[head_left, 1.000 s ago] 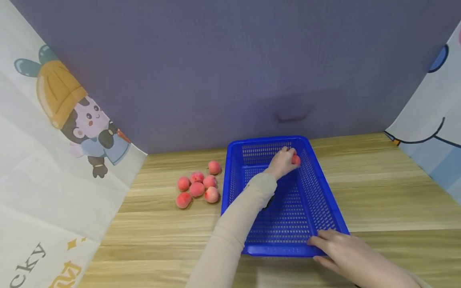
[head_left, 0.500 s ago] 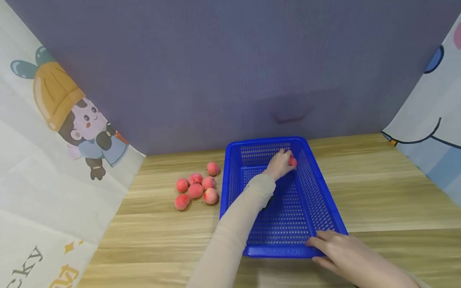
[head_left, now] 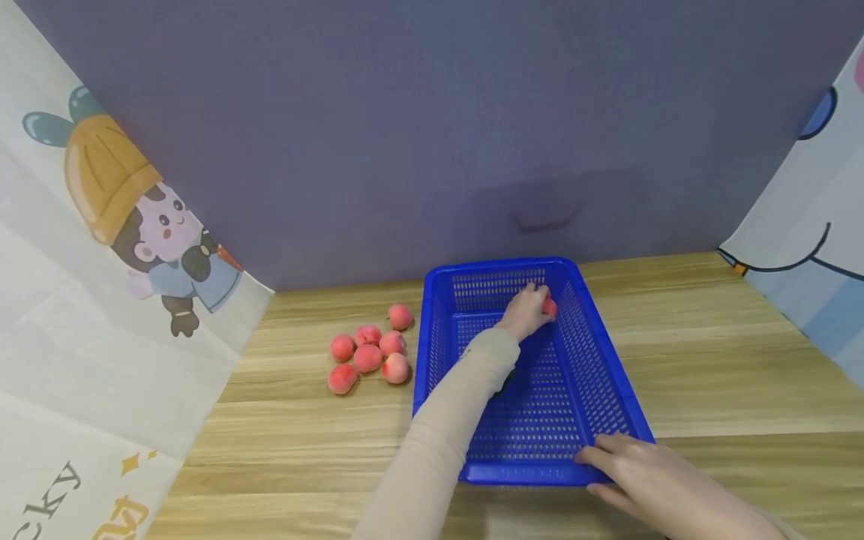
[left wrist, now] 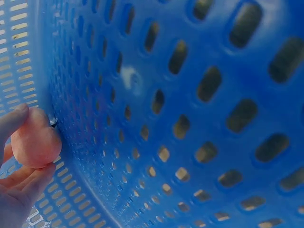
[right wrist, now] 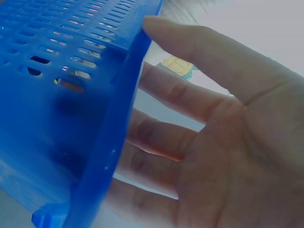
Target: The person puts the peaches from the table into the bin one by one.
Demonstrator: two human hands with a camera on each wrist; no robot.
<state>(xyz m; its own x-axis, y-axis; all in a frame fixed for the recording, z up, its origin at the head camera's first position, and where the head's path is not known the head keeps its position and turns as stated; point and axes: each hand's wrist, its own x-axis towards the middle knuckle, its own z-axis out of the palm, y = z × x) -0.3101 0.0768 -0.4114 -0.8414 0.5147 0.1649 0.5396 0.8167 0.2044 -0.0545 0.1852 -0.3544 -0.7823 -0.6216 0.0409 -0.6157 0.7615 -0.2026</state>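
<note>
At the near right corner of the blue basket (head_left: 526,472), the right hand (head_left: 637,469) grips the rim. Its fingers lie on one side of the rim and its thumb on the other, as the right wrist view shows. The basket rests on the wood-grain counter (head_left: 297,457), with its short side toward the person. Its walls and base are perforated with slots.

The left arm, in a beige sleeve (head_left: 432,442), extends over the left part of the basket. A dark item (head_left: 506,379) shows at the edge of the forearm; most of it is hidden, and its nature cannot be determined.

To the left of the basket, seven peaches lie on the counter. Six form a loose cluster around a middle peach (head_left: 367,358); a single peach (head_left: 400,316) lies just beyond them, near the basket's left side.

Inside the far part of the basket, the left hand (head_left: 525,311) holds a peach (head_left: 550,307) between thumb and fingers, near the right wall. Whether this peach touches the base cannot be determined.

Behind the basket stands a grey-blue wall (head_left: 378,150). A white sheet (head_left: 54,360) printed with a cartoon figure (head_left: 162,225) borders the left side
</note>
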